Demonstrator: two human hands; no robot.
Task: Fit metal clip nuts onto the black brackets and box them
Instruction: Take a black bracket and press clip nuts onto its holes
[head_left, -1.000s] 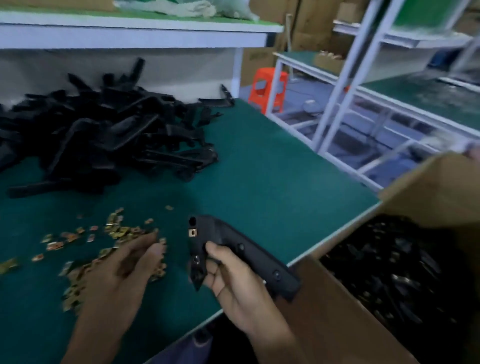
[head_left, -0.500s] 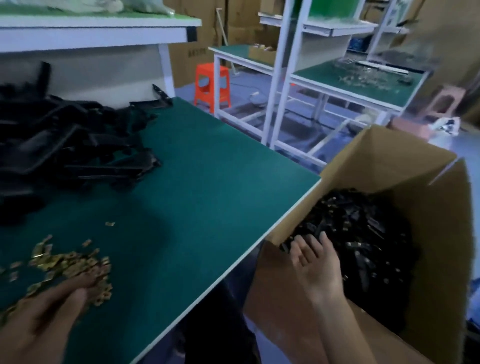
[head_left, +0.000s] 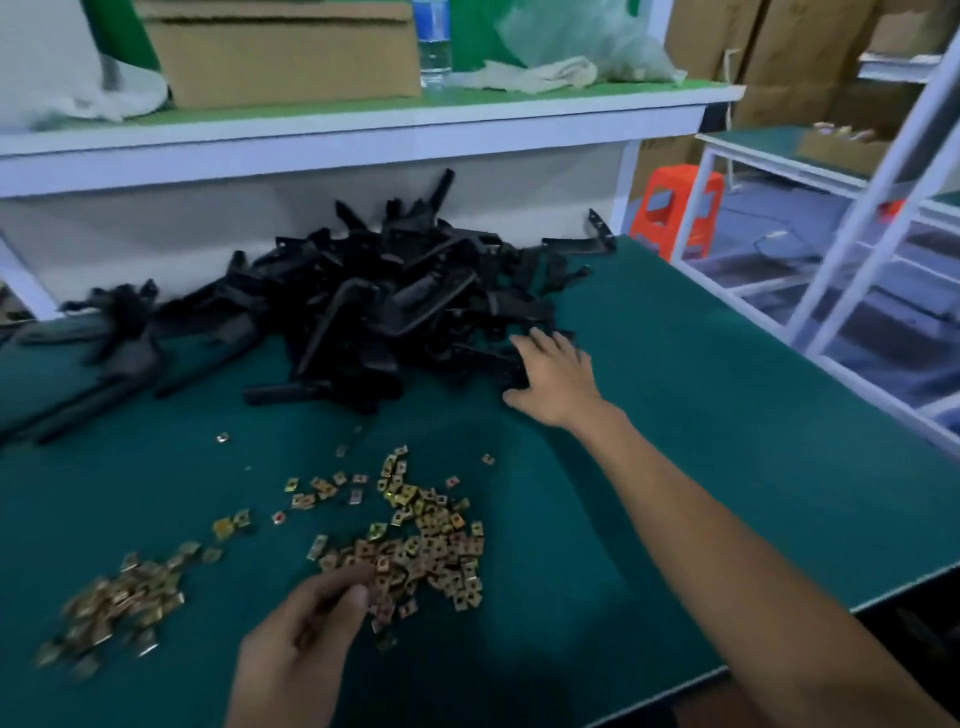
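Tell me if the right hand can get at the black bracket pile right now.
Probably yes: the right hand rests, fingers spread, at the near edge of the black bracket pile, with nothing in between.

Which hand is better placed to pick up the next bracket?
The right. The right hand lies at the near edge of the bracket pile, fingers spread on it. The left hand is nearer the body, fingers curled over the clip nuts; whether it pinches one is unclear.

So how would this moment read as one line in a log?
right hand: open, touching pile of black plastic brackets | left hand: fingers curled at gold metal clip nuts
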